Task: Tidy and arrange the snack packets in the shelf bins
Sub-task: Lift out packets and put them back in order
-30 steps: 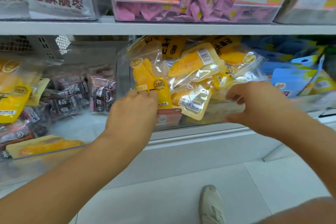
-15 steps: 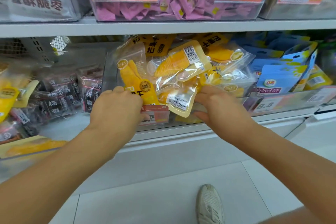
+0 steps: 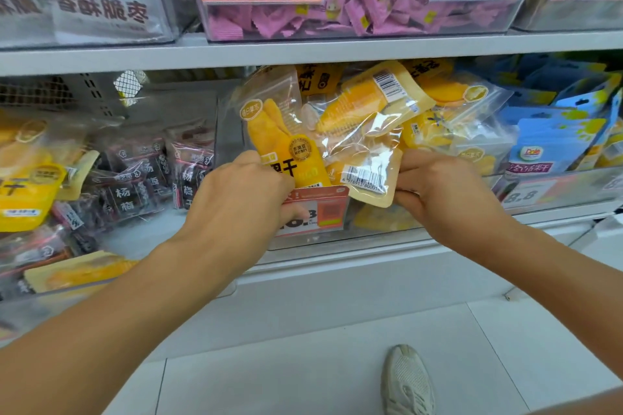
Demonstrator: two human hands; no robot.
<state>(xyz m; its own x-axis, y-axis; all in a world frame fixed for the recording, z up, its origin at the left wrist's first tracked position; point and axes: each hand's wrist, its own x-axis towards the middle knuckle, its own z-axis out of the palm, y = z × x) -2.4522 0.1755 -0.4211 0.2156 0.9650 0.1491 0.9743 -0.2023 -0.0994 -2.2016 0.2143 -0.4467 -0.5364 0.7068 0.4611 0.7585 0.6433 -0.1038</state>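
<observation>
left hand (image 3: 236, 199) grips a mango packet (image 3: 286, 148) upright at the clear bin's (image 3: 232, 131) front. right hand (image 3: 441, 192) pinches a back-facing packet (image 3: 371, 178) there. risk: the packets piled loosely behind could slide out over the low front.

"Dole" — blue packet (image 3: 553, 145)
</observation>
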